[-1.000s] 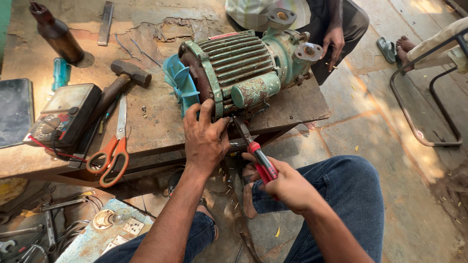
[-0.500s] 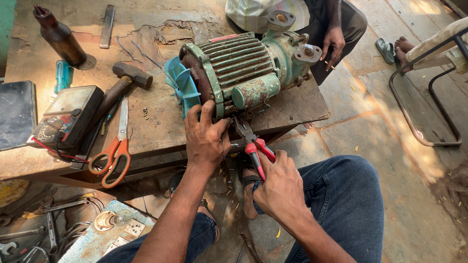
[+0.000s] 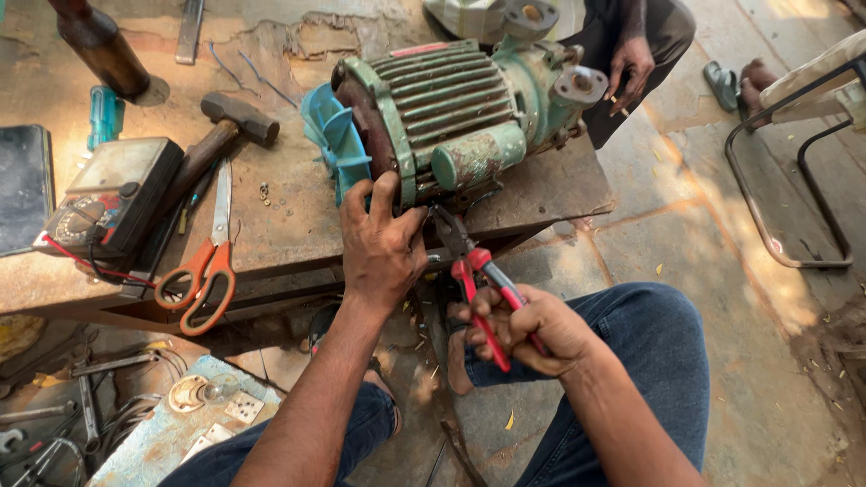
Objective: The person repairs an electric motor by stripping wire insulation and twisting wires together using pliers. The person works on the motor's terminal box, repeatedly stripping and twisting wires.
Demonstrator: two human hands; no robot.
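On the bench edge: the green electric motor (image 3: 451, 117) lay on its side on the worn wooden workbench (image 3: 289, 216), its blue fan (image 3: 334, 144) pointing toward the tools.
My left hand: the left hand (image 3: 383, 243) pressed flat against the front lower side of the motor, fingers spread over the casing, not closed around anything.
My right hand: the right hand (image 3: 528, 329) was closed firmly around the red handles of the pliers (image 3: 474, 280).
Pliers: the dark nose pointed up at the underside of the motor, just beside my left hand; I could not tell if the nose pinched anything.
Left of the motor: a hammer (image 3: 216, 140) and orange-handled scissors (image 3: 203, 261) lay on the bench, near a black multimeter (image 3: 113, 194).
Far side: another person's hand (image 3: 631, 68) rested beside the pump end of the motor.
Below: my knees in blue jeans (image 3: 631, 361) were over the stone floor.
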